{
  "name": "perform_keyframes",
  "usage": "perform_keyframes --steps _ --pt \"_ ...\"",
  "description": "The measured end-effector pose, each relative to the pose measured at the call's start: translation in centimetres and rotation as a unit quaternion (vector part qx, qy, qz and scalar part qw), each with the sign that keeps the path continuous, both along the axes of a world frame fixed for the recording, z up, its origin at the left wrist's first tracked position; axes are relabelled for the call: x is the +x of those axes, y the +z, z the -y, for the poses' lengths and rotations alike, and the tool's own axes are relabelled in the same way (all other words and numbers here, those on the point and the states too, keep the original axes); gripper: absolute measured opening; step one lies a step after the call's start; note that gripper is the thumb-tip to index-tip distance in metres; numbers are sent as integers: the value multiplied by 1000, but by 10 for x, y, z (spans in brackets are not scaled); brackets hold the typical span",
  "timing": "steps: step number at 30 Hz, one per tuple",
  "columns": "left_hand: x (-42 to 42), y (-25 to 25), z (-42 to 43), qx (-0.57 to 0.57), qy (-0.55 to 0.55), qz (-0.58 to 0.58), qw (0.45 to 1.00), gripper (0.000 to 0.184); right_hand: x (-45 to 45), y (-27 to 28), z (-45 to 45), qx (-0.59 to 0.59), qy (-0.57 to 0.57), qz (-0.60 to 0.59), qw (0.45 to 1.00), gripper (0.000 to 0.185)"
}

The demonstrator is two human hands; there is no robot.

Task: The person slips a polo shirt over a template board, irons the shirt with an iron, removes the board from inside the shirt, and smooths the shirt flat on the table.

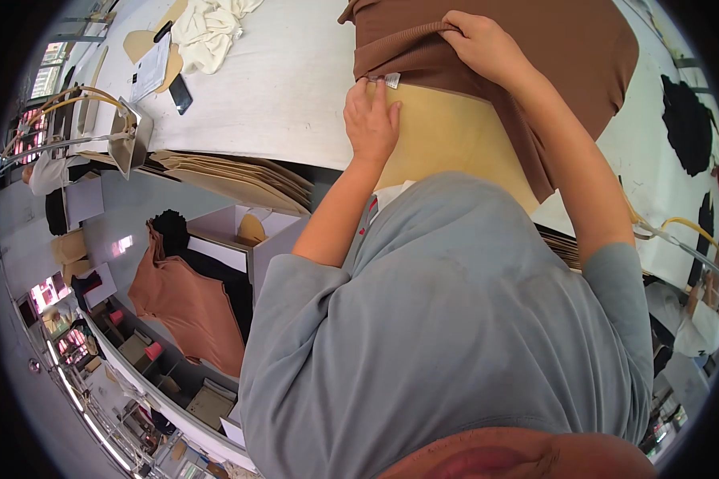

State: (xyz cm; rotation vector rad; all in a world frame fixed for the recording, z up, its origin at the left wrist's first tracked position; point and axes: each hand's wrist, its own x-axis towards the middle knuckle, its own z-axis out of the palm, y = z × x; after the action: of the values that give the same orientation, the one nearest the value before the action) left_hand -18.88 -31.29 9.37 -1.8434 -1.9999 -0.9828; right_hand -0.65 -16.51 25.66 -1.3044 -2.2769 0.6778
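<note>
1 head cam, wide fisheye, looking fwd & down, wearer's torso (447, 319) v. close, worktable (280, 104) beyond

At twelve o'clock the top edge of the picture cuts off the brown garment (551, 48), which hides the far end of the yellowish board (443, 132); the grey shirt (455, 303) covers its near end. The print on the label (392, 81) is too small to read – likewise the paper's (150, 70) at ten. The right hand's (487, 46) fingertips are partly hidden at the ribbed edge. White cloth (208, 32) at eleven is cropped – and the person (699, 329) between three and four is blurred.
</note>
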Motion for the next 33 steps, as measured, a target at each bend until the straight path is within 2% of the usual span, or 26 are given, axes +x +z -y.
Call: perform_keyframes --steps 5,10,14,19,33 --pt "6 -5 2 -6 11 -27 1000 60 -1 1 3 20 -23 -5 1000 16" --pt "3 -5 6 -20 0 -31 999 63 -9 14 12 105 -2 -28 994 15" --pt "3 -8 4 17 -11 -41 999 65 -12 10 14 211 8 -55 976 12" --pt "2 -12 7 -1 -39 -60 997 61 -15 14 7 128 -11 -83 988 20" --pt "3 -4 8 -27 -37 -73 996 53 -14 12 13 232 19 -76 970 12"
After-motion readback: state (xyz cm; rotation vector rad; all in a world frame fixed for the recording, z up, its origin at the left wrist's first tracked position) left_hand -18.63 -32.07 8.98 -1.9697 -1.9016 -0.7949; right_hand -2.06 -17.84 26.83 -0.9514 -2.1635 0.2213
